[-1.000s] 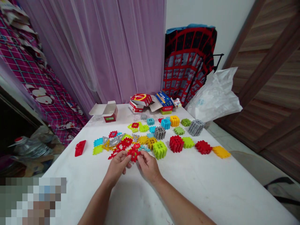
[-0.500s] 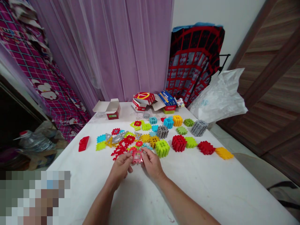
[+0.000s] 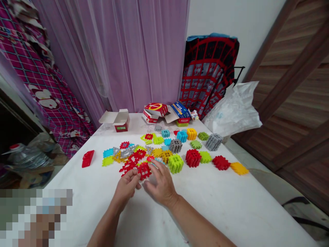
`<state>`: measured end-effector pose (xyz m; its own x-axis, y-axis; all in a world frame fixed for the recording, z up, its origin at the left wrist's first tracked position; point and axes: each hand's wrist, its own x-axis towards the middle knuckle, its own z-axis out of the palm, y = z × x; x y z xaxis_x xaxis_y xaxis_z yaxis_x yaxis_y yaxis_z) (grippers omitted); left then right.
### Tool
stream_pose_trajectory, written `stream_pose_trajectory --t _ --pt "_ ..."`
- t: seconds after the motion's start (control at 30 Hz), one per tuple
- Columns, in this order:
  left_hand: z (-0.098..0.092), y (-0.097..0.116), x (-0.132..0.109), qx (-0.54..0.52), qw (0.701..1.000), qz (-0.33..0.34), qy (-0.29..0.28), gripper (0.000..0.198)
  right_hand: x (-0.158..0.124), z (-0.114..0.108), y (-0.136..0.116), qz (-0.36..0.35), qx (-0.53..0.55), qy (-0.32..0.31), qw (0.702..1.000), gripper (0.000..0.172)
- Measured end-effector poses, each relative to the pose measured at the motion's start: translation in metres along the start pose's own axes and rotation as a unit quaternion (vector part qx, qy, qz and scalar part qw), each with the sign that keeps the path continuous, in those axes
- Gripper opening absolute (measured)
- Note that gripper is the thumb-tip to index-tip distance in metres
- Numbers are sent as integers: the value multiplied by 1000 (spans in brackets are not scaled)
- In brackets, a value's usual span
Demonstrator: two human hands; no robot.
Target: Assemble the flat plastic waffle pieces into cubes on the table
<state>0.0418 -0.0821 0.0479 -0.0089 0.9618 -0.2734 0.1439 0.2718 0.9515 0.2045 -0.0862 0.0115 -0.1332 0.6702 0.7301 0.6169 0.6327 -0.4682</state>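
Observation:
My left hand [image 3: 128, 185] pinches the lower left edge of a red window-grid building tile [image 3: 144, 171] with toothed edges. Just right of that tile, my right hand [image 3: 162, 183] has its thumb and fingers apart. Its fingertips reach over the pile, close to a small red piece [image 3: 150, 159]; whether they touch it I cannot tell. Loose red tiles [image 3: 128, 166] lie behind my left hand. Beyond my right fingers stands a stack of lime green tiles [image 3: 175, 164]. Yellow tiles [image 3: 157, 153] and grey pieces [image 3: 125, 151] lie flat in the pile.
Stacks of red tiles [image 3: 193, 158] and grey tiles [image 3: 214, 142] stand on the right. A yellow tile [image 3: 239, 168] lies near the right edge. Opened cardboard boxes [image 3: 121, 122] line the back, beside a white plastic bag [image 3: 232, 111]. A red piece [image 3: 87, 159] lies far left.
My right hand has let go of the red tile and opened, its fingers stretching forward over the pile. The tile stays in my left hand and has turned. The view has shifted slightly.

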Motion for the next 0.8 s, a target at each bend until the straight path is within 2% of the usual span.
stream_pose_trajectory --t 0.1,0.3,0.47,0.7,0.8 --pt "-1 1 -2 12 1000 16 -8 39 4 -5 -1 -46 -40 -43 997 59" --pt "1 0 1 8 996 81 -24 27 9 -16 -2 -44 -60 -92 993 56" --pt "4 -6 4 14 993 102 -50 23 12 -25 -3 -60 -80 -138 985 58" --pt "8 -4 -2 28 986 125 -108 26 14 -31 -9 -27 -95 -184 978 57" --pt "4 -2 -2 36 983 117 -137 35 14 -47 -12 7 -70 -196 978 55"
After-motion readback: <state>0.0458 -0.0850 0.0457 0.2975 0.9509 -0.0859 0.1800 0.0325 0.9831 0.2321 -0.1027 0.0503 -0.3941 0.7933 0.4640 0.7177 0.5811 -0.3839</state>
